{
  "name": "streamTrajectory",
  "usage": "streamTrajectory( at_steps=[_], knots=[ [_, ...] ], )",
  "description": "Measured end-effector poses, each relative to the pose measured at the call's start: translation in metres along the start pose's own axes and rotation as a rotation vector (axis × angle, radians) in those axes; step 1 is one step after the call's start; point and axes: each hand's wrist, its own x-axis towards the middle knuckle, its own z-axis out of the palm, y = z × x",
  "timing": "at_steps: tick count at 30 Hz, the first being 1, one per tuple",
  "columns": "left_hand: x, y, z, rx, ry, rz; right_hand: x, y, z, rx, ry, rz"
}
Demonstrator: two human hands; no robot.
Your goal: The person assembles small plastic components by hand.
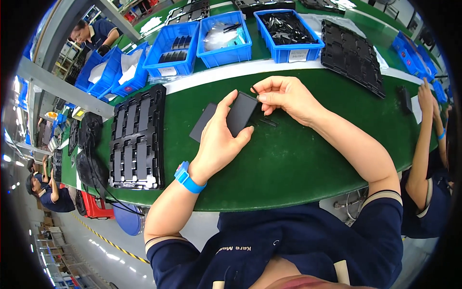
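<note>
Two hands are at work above the green desk: a dark flat panel is gripped by the left hand, tilted over a second dark panel, while a small black piece is pinched by the right hand at its upper corner. The piece appears not yet seated; a thin black strip lies untouched nearby.

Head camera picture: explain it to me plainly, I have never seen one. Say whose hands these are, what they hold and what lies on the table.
The view comes from a wide camera on a person's head, looking down, so edges bend. No machine here: two bare hands. The left hand, with a blue wristband, holds a flat dark panel. The right hand pinches a small black part at its top edge. On the green table lie a black moulded tray and blue bins. Another person's arm reaches in at right.
</note>
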Motion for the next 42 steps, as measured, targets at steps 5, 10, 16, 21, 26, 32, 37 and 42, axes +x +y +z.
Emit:
streamTrajectory(
  at_steps=[5,10,16,21,26,32,37,42],
  knots=[
    [-0.001,-0.001,0.000,0.144,0.064,0.124,-0.002,-0.001,0.002,0.001,-0.001,-0.061],
    [0.001,-0.004,-0.002,0.182,0.065,0.147,0.003,0.005,-0.010,-0.158,-0.030,-0.154],
    [0.002,0.001,-0.004,0.191,0.075,0.137,0.002,0.003,-0.005,-0.113,-0.036,-0.232],
    [0.001,0.002,-0.003,0.245,0.088,0.175,0.002,0.003,-0.004,-0.204,-0.022,-0.205],
    [0.001,0.000,-0.001,0.283,0.093,0.226,-0.004,0.000,0.006,-0.237,0.040,-0.117],
    [0.000,0.001,0.001,0.261,0.121,0.273,-0.005,-0.001,0.008,-0.169,0.011,-0.041],
    [-0.001,0.002,0.001,0.262,0.113,0.283,-0.006,0.000,0.009,-0.124,0.009,-0.033],
    [-0.001,0.001,0.000,0.254,0.112,0.303,-0.007,0.000,0.010,-0.106,0.011,-0.032]
  ],
)
